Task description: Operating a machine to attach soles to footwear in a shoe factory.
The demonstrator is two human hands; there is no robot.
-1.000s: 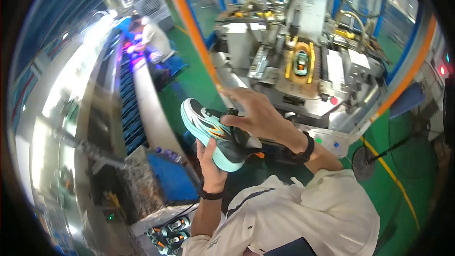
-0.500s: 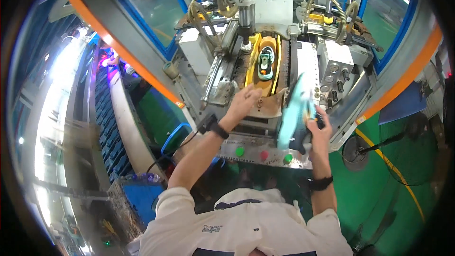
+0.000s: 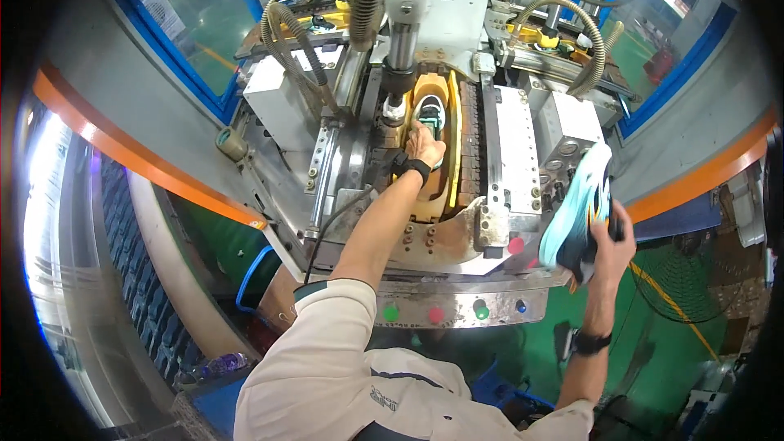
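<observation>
A shoe [image 3: 429, 111] with a pale rim and a green and dark upper sits in the yellow-sided mold [image 3: 452, 147] of the press. My left hand [image 3: 423, 147] reaches down into that mold, its fingers closed on the near end of the shoe; the fingertips are partly hidden. On the right, my right hand [image 3: 614, 238] grips a second shoe [image 3: 578, 208], with a light teal sole and a dark upper. This shoe is held tilted, toe up, beside the machine's right front corner, apart from the bench.
A metal press cylinder [image 3: 402, 53] hangs just left of the mold. Gauge blocks [image 3: 567, 126] stand to its right. Along the front edge runs a panel with green and red buttons [image 3: 437, 314]. Orange-edged frames flank the machine, and a conveyor [image 3: 131, 261] lies at left.
My left hand has moved forward into the mold and onto the shoe there. My right hand has carried its shoe to the right. The view has shifted closer to the machine.
</observation>
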